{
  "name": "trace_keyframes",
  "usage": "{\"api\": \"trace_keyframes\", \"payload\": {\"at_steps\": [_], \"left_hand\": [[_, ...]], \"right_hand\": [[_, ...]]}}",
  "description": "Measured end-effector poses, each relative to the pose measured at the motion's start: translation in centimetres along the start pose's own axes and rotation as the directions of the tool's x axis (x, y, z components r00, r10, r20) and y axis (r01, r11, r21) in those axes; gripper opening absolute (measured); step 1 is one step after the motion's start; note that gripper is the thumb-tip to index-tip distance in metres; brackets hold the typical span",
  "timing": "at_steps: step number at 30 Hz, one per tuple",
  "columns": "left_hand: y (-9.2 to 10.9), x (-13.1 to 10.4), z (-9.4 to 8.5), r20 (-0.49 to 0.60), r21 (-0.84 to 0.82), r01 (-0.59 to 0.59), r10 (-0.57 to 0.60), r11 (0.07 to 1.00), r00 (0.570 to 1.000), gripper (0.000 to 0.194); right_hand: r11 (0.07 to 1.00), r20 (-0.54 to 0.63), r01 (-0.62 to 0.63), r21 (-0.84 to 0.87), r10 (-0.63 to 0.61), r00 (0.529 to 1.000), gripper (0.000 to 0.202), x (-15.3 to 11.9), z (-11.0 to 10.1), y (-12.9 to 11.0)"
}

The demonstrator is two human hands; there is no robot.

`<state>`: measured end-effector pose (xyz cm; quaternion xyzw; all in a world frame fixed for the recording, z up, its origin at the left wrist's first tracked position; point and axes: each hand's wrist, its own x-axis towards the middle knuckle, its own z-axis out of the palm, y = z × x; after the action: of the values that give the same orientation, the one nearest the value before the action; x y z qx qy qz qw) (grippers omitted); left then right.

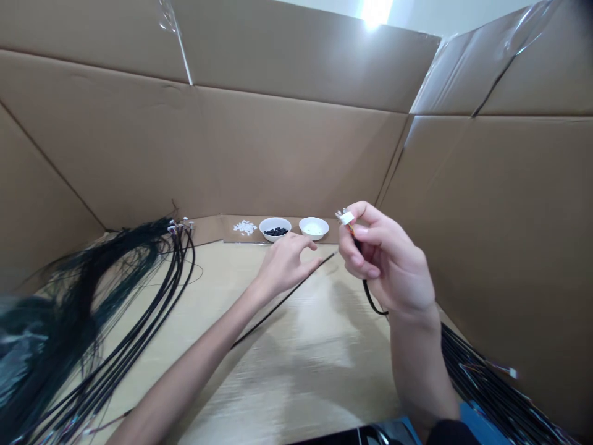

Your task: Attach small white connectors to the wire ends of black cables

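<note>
My right hand point(386, 253) is raised right of centre, its fingers closed round a black cable point(369, 295) that ends in thin coloured wires and a white connector point(346, 218). Left of it, my left hand point(290, 262) reaches over the table near the bowls, thumb and fingers apart, with nothing visible between them. A thin black tube point(282, 303) runs diagonally under or beside that hand; contact cannot be made out. Just beyond my left fingers stand a white bowl of small black pieces point(275, 225) and a white bowl with small pale pieces point(314, 224).
Small white pieces point(244, 228) lie left of the bowls. Bundled dark strands point(88, 278) and black cables point(162, 315) cover the left side. More black cables point(495, 389) lie at lower right. Cardboard walls point(296, 154) surround the table point(319, 346). A dark object point(365, 436) is at the bottom edge.
</note>
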<state>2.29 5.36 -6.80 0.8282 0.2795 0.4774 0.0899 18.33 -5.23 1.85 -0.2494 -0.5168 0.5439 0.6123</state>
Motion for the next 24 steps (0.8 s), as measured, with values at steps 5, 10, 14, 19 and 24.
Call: {"api": "trace_keyframes", "payload": {"at_steps": [5, 10, 14, 19, 24], "left_hand": [[1.9, 1.6, -5.2, -0.011, -0.088, 0.064, -0.065, 0.994, 0.998, 0.013], [6.6, 1.4, -9.7, 0.011, -0.385, 0.007, -0.003, 0.923, 1.0, 0.011], [8.1, 0.8, -10.8, 0.066, -0.371, -0.015, 0.043, 0.928, 0.997, 0.012], [8.2, 0.6, -10.5, 0.007, -0.345, -0.008, 0.011, 0.939, 1.0, 0.012], [8.6, 0.4, -9.6, -0.065, -0.278, 0.052, -0.072, 0.959, 0.995, 0.011]], "right_hand": [[0.989, 0.177, -0.142, 0.047, 0.132, 0.975, 0.004, 0.0, 0.7, 0.7], [0.987, 0.233, -0.158, 0.011, 0.151, 0.961, 0.011, 0.0, 0.9, 1.5], [0.99, 0.184, -0.126, -0.06, 0.135, 0.974, 0.016, -0.2, 1.1, 1.9], [0.99, 0.155, -0.098, -0.101, 0.113, 0.981, 0.02, -0.3, 1.4, 1.9], [0.987, 0.137, -0.059, -0.15, 0.079, 0.987, 0.022, -0.2, 1.8, 2.0]]}}
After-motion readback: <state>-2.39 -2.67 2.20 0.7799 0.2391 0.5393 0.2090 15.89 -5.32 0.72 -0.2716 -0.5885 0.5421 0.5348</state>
